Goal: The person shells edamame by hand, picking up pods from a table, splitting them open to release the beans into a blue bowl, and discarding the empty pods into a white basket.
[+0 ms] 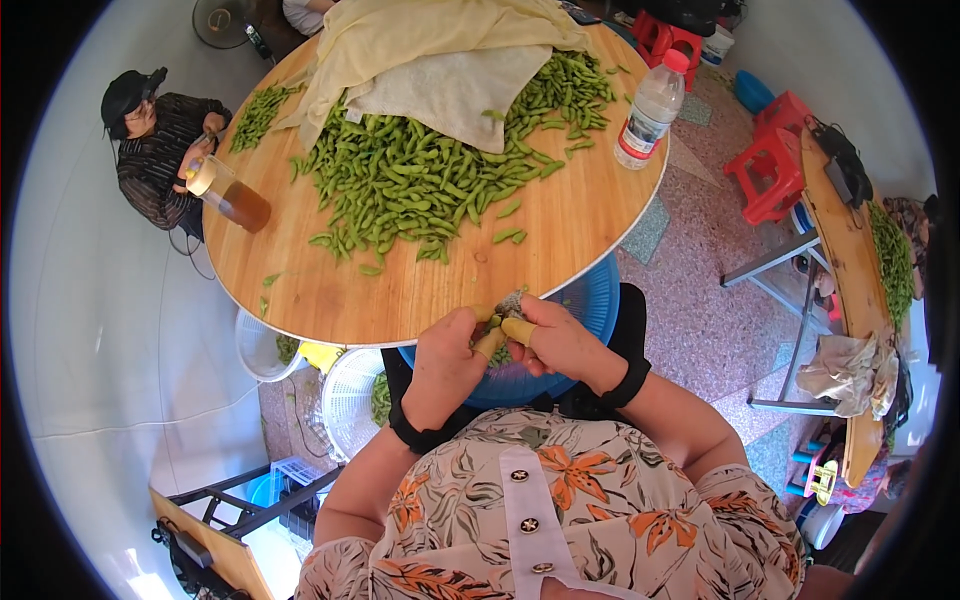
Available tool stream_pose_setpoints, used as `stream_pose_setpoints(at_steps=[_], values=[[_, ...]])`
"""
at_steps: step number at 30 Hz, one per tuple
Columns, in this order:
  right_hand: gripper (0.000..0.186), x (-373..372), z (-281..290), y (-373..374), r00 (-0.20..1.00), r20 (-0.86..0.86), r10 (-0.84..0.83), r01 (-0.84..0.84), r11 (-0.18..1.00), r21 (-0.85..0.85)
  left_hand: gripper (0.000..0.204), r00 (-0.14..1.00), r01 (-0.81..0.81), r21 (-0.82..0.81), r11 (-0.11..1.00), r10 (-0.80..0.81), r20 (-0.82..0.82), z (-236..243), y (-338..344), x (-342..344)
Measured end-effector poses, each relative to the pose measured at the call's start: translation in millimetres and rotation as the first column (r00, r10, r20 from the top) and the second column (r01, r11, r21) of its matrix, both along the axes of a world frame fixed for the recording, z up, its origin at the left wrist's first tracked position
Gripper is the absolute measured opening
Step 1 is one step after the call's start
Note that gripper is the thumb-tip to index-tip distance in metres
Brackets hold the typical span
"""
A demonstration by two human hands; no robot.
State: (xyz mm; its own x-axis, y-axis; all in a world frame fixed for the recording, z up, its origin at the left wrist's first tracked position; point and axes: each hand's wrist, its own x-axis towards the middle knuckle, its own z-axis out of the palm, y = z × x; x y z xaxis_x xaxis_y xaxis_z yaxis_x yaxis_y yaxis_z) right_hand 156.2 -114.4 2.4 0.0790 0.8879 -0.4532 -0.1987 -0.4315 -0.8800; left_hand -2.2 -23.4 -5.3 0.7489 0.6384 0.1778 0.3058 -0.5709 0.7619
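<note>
My left hand [447, 352] and my right hand [553, 340] are together just in front of the near edge of the round wooden counter [440, 285], above a blue basket [590, 300] that stands under the edge. Both hands are closed around 1 small green soybean pod [497, 325], which I pinch between my fingertips; the fingertips wear yellowish rubber covers. The pod is mostly hidden by my fingers, so I cannot tell if it is whole or already opened. Each wrist has a black band.

On the counter lies a big heap of green soybean pods [420, 180], spread over the middle, and a few single pods lie apart near my side. A cream cloth [430, 60] covers the far part of the heap. A clear plastic bottle with a red cap [652, 110] stands upright at the right edge of the counter, and a jar with brown liquid [232, 195] stands at the left edge.

Beside the jar sits another person in a dark striped top [150, 140]. Under the counter at my left are 2 white baskets [345, 395]. At the right, on the floor, stand red plastic stools [770, 170], well apart from me.
</note>
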Motion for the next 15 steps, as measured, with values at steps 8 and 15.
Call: stream_pose_setpoints(at_steps=[8,15], values=[[0.014,10.2,-15.3,-2.9,0.997,-0.052,0.059,-0.058,0.998,0.015,0.014,0.972,0.121,-0.775,0.620,0.086,0.220,-21.5,10.2,-5.0],[0.014,-16.4,-41.7,4.1,0.906,0.261,-0.333,0.175,0.857,0.485,0.011,0.959,0.059,-0.666,0.744,0.142,0.244,-26.1,-7.4,5.4]])
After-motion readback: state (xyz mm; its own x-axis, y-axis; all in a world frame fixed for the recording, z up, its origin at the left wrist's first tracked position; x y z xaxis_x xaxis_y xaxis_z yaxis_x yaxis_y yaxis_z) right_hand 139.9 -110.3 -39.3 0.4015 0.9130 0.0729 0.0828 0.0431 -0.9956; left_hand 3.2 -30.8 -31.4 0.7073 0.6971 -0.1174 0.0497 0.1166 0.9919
